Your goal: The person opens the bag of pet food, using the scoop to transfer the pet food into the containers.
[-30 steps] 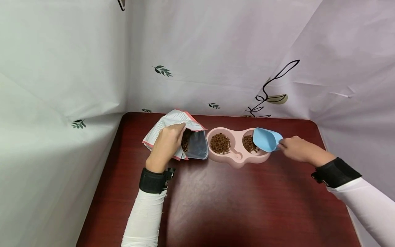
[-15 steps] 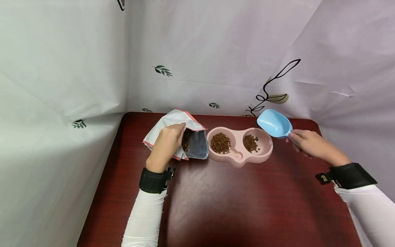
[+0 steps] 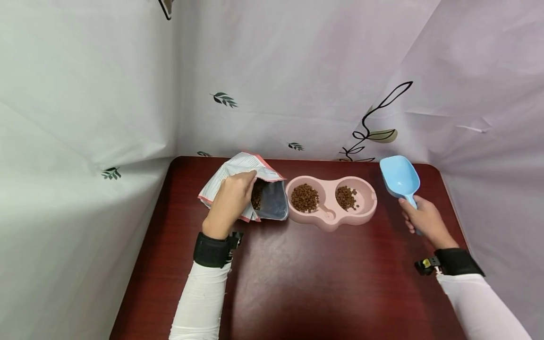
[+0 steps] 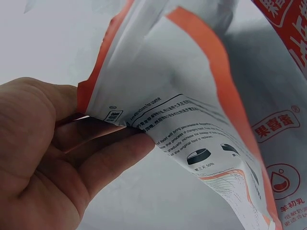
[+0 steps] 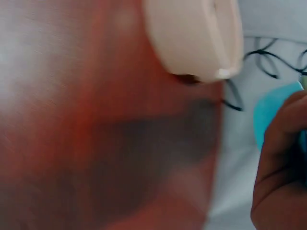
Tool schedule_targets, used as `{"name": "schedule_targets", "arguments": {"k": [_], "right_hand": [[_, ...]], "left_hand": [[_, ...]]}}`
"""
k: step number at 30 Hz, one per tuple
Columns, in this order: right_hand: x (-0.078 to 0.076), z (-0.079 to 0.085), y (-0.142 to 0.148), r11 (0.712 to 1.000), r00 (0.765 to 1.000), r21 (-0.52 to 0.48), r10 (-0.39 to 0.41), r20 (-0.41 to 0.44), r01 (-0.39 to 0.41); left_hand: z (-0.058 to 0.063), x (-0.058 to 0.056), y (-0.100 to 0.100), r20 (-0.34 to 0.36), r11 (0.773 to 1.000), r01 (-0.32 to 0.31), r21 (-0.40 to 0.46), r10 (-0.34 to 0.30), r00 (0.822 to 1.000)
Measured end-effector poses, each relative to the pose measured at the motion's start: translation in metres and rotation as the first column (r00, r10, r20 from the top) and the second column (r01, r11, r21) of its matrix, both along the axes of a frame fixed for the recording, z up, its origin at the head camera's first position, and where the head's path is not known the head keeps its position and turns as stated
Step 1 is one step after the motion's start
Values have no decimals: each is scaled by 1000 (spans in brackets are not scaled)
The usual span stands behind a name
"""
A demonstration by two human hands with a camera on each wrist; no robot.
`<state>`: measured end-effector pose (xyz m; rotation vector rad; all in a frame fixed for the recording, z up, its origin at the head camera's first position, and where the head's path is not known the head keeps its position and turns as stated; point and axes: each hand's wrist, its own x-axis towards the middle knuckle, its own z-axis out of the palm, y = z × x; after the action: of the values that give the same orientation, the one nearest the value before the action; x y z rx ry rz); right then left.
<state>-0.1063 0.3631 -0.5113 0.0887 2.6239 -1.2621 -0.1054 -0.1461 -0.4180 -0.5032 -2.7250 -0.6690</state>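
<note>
My left hand (image 3: 229, 200) pinches the opened edge of a white pet food bag (image 3: 218, 179) with red trim. Brown kibble (image 3: 257, 194) shows inside its mouth; in the left wrist view printed text covers the bag's side (image 4: 192, 124). To the right of the bag sits a pink double pet bowl (image 3: 331, 222). Its left hollow holds a broad heap of kibble (image 3: 304, 198), its right hollow a smaller heap (image 3: 346, 198). My right hand (image 3: 427, 222) grips the handle of a light blue scoop (image 3: 400, 175), right of the bowl. No kibble shows in the scoop.
All this is over a dark red wooden table (image 3: 306, 283) with rounded back corners. Pale cloth (image 3: 297, 71) with leaf prints hangs behind and at both sides. In the right wrist view the bowl (image 5: 196, 38) stands near the table edge.
My right hand has lifted the scoop off the right hollow and carried it to the right, turning its pan to point away from me. The left hand stays on the bag.
</note>
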Motion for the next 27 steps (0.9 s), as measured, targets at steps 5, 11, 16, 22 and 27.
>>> {"name": "schedule_targets", "arguments": {"k": [5, 11, 16, 22, 27], "right_hand": [[10, -38, -9, 980, 987, -116, -163, -7, 161], [17, -63, -29, 921, 952, -241, -304, 41, 305], [25, -75, -42, 861, 915, -318, -396, 74, 398], [32, -89, -47, 856, 907, -303, -408, 101, 419], [34, -92, -49, 841, 899, -323, -423, 109, 435]], "left_hand": [[1, 1, 0, -2, 1000, 6, -1, -6, 1000], [0, 1, -1, 5, 1000, 0, -2, 0, 1000], [-1, 1, -1, 4, 1000, 1, 6, -1, 1000], [-1, 0, 0, -2, 1000, 2, 3, -2, 1000], [-1, 1, 0, -2, 1000, 2, 1, -2, 1000]]}}
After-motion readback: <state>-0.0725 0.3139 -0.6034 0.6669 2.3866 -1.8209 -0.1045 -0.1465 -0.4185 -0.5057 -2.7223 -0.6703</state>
